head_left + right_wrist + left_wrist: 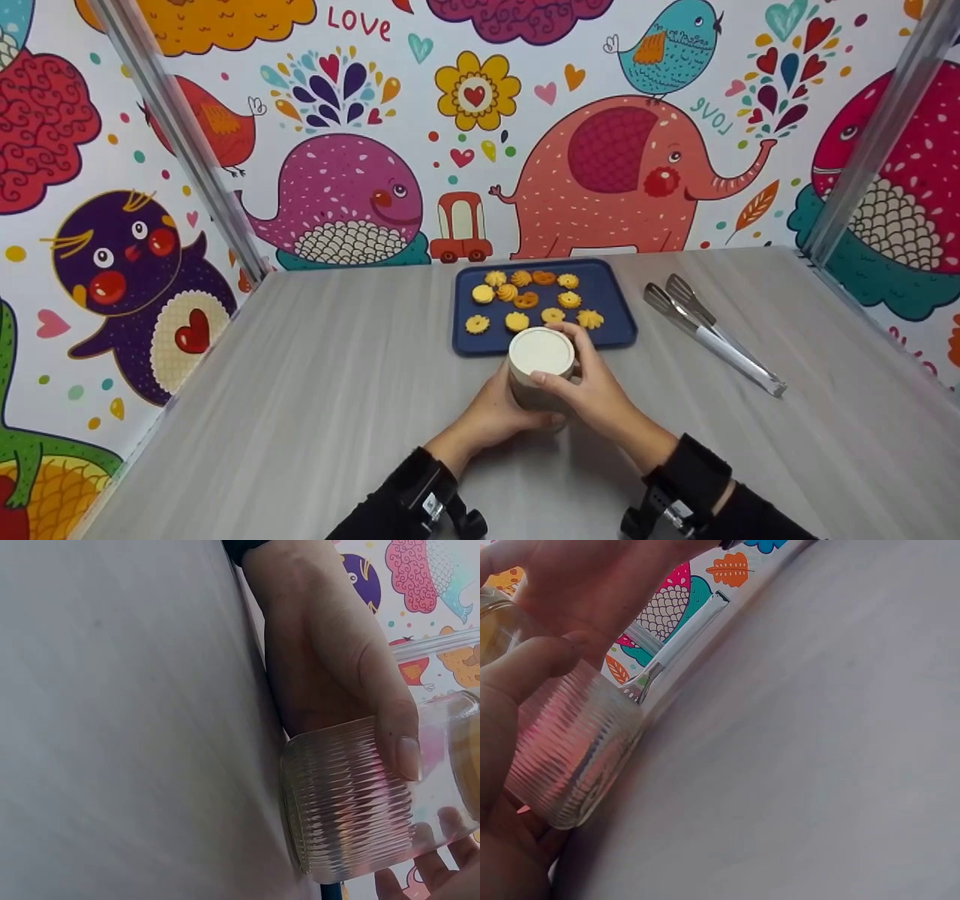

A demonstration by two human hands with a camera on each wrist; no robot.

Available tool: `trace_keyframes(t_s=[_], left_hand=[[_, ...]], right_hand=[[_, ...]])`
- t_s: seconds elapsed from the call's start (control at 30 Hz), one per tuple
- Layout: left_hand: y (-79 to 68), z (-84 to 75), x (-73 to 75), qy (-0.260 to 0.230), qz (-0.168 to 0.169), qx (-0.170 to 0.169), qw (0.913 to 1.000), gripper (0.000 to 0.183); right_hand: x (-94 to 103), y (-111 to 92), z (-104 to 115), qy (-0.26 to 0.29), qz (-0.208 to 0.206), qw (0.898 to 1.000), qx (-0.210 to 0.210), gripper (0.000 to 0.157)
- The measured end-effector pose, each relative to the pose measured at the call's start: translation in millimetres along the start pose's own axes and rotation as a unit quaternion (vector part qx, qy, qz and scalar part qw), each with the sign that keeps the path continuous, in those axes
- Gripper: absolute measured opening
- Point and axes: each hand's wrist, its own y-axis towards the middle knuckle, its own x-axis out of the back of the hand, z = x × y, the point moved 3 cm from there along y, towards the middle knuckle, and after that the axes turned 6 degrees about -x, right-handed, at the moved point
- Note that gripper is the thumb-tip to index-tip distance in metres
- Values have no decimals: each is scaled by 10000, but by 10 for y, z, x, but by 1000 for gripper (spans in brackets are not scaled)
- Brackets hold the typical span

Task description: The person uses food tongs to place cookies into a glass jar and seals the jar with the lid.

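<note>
A clear glass jar [585,742] with a ribbed lower body and a cream-coloured round lid [541,351] is upright between both hands, in front of the tray. Its base is at or just above the tabletop; I cannot tell which. My left hand [491,409] grips the lower body from the left, its thumb lying across the near side. Higher up, my right hand [600,382] holds the jar around the lid's edge, thumb on the near side and fingers behind. No contents show in the ribbed part of the jar [349,810].
Behind the jar lies a blue tray [469,346] with several cookies [517,321] and pretzel-shaped ones [526,300]. Metal tongs [716,337] lie to its right on the grey wood-grain table [300,390]. Cartoon-printed walls [480,165] and metal posts [180,135] bound the table.
</note>
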Motion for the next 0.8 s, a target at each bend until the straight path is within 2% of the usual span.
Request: trace_keyframes(t_s=[0.27, 0.8], left_hand=[[4, 2, 4, 88, -20, 86, 9999, 115], [-6, -16, -3, 202, -35, 77, 9998, 114]], right_hand=[[-12, -18, -27, -13, -71, 10000, -47, 82], [-36, -26, -15, -135, -201, 9996, -164, 79]])
